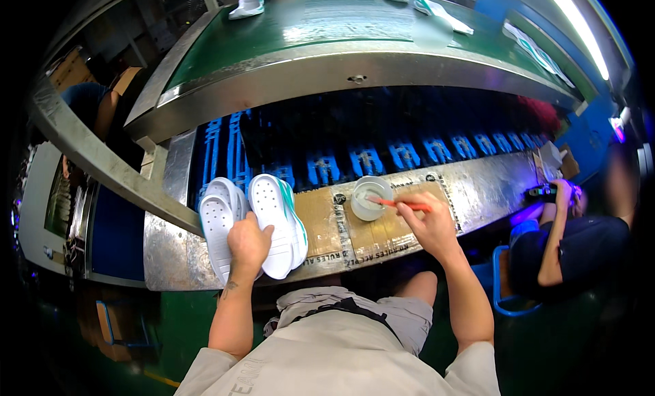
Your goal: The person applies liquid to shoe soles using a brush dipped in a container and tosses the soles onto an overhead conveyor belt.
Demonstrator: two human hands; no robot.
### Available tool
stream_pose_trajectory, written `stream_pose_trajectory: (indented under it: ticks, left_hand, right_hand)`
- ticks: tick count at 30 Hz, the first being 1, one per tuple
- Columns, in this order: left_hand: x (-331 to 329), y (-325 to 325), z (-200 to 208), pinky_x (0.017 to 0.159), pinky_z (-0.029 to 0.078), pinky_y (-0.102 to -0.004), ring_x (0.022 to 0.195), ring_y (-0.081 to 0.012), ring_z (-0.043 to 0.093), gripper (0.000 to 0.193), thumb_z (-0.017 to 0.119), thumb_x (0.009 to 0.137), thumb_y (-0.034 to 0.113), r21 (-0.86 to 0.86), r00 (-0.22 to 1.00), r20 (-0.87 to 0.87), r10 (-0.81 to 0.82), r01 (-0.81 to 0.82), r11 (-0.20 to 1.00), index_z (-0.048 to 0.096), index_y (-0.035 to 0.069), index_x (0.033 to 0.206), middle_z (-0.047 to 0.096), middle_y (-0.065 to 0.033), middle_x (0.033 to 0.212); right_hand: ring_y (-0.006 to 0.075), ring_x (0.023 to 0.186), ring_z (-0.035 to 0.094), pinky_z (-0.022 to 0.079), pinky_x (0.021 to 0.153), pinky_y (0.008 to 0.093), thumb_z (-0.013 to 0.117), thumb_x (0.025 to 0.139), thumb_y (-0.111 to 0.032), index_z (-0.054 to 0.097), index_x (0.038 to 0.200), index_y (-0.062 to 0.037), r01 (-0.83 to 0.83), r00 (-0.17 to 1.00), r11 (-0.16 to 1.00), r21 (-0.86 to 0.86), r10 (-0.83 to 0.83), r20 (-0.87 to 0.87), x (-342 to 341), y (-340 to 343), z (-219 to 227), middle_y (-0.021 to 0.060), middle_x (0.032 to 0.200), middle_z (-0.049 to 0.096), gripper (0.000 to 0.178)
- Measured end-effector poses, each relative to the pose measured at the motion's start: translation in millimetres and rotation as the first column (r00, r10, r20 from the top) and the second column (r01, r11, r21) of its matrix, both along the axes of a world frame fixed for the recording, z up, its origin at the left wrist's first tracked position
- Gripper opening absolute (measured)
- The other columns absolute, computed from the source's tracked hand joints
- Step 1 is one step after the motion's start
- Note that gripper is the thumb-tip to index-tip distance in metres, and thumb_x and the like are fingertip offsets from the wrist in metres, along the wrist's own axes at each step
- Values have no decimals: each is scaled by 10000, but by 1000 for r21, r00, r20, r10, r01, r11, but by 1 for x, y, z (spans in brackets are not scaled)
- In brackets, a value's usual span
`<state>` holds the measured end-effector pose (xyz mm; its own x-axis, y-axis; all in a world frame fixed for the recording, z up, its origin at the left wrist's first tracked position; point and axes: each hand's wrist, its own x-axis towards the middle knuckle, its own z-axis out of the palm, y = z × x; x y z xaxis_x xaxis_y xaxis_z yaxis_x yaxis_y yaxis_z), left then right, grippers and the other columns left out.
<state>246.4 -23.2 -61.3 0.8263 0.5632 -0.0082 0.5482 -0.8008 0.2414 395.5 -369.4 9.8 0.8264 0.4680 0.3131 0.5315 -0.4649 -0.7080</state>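
Note:
My left hand [249,243] is closed between two white shoe pieces, its thumb over the edge of the right one; most of its fingers are hidden. The left white shoe sole [220,238] has small holes dotted over its upper end. Teal edging runs along the right white shoe sole [274,222], and more white edges show beneath each. My right hand [431,225] pinches a thin orange-red handle [413,206], apparently a brush. Its far end reaches into a translucent round cup [363,210] holding something whitish; the tip cannot be made out.
Flattened cardboard [374,240], taped down, covers part of the metal bench [481,195]. Behind, blue-lit fixtures [365,161] line a dark opening under a green conveyor belt [327,31] carrying several white shoe parts. A slanted metal post [112,160] stands left. Another person [573,246] sits at right.

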Motion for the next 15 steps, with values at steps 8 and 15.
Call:
stream_pose_trajectory:
  ticks: [8, 15]
  left_hand:
    - [-23, 16, -14, 882, 596, -413, 947, -321, 762, 404, 629, 1001, 230, -987, 927, 160, 340, 146, 67, 676, -98, 1231, 768, -191, 1126]
    - [-41, -46, -34, 1247, 310, -558, 1496, -415, 429, 925, 329, 1032, 686, -447, 845, -78, 530, 445, -776, 354, -46, 1597, 451, -252, 1611]
  right_hand:
    - [323, 676, 708, 560, 649, 382, 743, 940, -199, 801, 993, -32, -19, 995, 902, -432, -26, -99, 31, 30, -6, 187, 815, 752, 185]
    - [257, 758, 760, 588, 733, 361, 718, 972, -167, 789, 1010, 5, 48, 999, 994, -103, -47, 13, 15, 23, 0, 139, 851, 783, 190]
